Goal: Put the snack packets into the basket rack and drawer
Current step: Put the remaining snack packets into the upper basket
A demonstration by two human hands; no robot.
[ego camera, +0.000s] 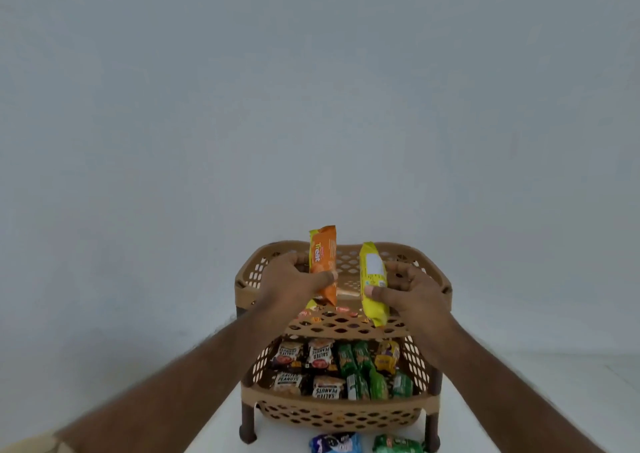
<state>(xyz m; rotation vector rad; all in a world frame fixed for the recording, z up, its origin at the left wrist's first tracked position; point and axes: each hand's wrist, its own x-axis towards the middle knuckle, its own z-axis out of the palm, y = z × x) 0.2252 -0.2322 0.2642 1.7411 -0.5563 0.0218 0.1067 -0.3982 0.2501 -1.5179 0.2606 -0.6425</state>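
Head view: over the top tier of the basket rack (431, 272), the left hand (294, 279) grips one orange packet (325, 265) and the right hand (412, 291) one yellow packet (374, 279), each pinched mid-length, likely light, crinkly, crushable; two more packets (367, 444) lie below.

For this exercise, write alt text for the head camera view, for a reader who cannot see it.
Two hands hold snack packets upright over a tan basket rack: the left hand grips an orange packet, the right hand a yellow packet. A lower tier holds peanut packets and green packets.
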